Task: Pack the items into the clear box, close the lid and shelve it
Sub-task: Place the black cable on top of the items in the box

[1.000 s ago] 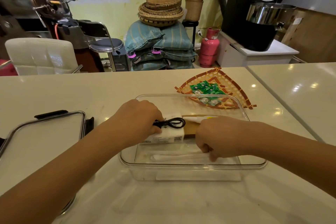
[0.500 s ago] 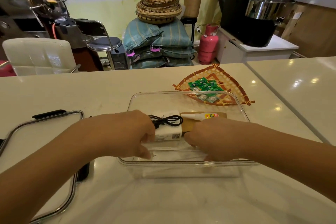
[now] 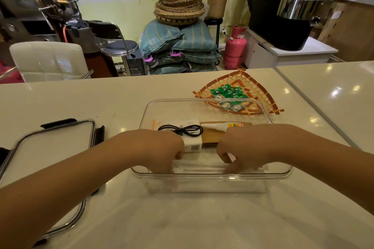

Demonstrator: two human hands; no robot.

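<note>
The clear box (image 3: pixel 202 100) stands open on the counter in front of me. Inside lie a white carton (image 3: pixel 192 144) with a coiled black cable (image 3: pixel 182 130) on top, a brown card (image 3: pixel 212 136) and a glue tube (image 3: pixel 220 126). A long white packet (image 3: pixel 202 168) lies along the near wall. My left hand (image 3: pixel 159 147) and my right hand (image 3: pixel 242 145) reach into the box, fingers curled down on the packet's two ends. The clear lid (image 3: pixel 50 147) with black clips lies flat to the left.
A woven triangular tray (image 3: pixel 261 91) holding several green sweets (image 3: pixel 228 95) sits just behind the box. The counter's far edge faces a white chair (image 3: pixel 48 60), a stool, stacked sacks and a pink gas cylinder (image 3: pixel 235 48). A second counter (image 3: pixel 334 91) joins at the right.
Both hands have moved from the carton and card in the middle of the box back to its near wall, fingers now down on the long white packet.
</note>
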